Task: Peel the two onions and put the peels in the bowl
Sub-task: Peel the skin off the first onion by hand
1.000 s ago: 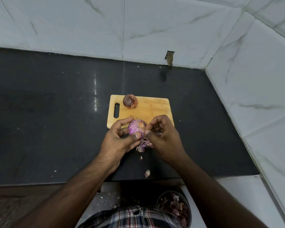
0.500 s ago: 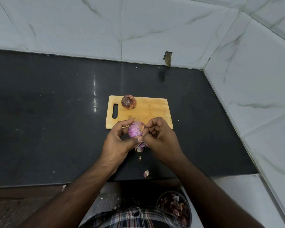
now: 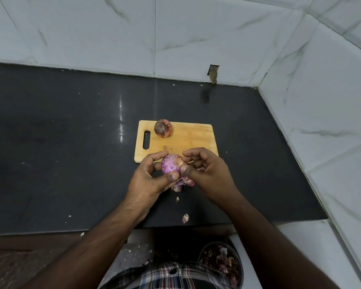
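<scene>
— Any change from half a second back?
— Right hand (image 3: 208, 174) fingers (image 3: 191, 154) now spread looser, thumb pressed on purple onion (image 3: 171, 165); before, curled tight against it.
— Left hand (image 3: 149, 178)?
— Still clamped round that onion, above bench (image 3: 61, 153) edge.
— Elsewhere?
— Unpeeled onion (image 3: 163, 128) unmoved on cutting board (image 3: 190, 140); peels (image 3: 182, 182) dangling; bowl (image 3: 221, 264) below, holding peels.

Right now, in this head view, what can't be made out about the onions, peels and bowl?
- Held onion: its underside and right flank are hidden by the left hand and right hand.
- Peels: whether they still hang from that onion; the hands cover the join.
- Bowl: cut off by the bottom edge, near side behind the shirt.
- Second onion on the board: far side unseen.
</scene>
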